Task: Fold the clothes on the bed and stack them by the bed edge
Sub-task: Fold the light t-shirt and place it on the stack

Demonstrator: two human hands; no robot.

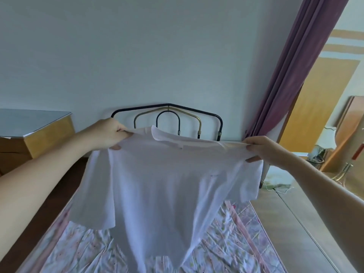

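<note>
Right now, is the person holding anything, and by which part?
Yes: a white shirt, held up over the bed. The left hand and right hand each grip a shoulder.

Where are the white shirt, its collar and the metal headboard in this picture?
shirt (157, 184): head view, on the middle of the hanging front.
collar (163, 134): head view, on the turned-up flap at the neck.
headboard (197, 110): head view, on the dark top rail above the shirt.
</note>
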